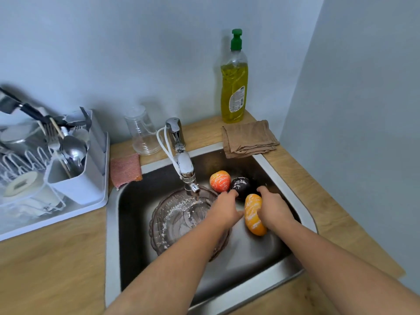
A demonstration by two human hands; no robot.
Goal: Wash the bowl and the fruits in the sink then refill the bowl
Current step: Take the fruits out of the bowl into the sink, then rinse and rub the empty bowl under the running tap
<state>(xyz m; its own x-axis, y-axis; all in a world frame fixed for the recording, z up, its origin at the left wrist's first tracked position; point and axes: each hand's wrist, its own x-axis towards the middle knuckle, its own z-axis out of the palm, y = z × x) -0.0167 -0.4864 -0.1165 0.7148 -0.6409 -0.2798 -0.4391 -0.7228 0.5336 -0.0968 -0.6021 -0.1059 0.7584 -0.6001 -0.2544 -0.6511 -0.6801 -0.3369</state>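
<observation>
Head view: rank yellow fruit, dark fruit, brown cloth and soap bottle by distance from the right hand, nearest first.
1. The yellow fruit, gripped by the right hand, on its left side.
2. The dark fruit, just beyond the fingers, farther back in the sink.
3. The brown cloth, over the sink's back rim.
4. The soap bottle, behind the cloth, by the wall.

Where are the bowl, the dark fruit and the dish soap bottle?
bowl (pixel 172 215), head view, powder-dusted inner wall.
dark fruit (pixel 240 185), head view, its top side.
dish soap bottle (pixel 234 92), head view, yellow body.
</observation>
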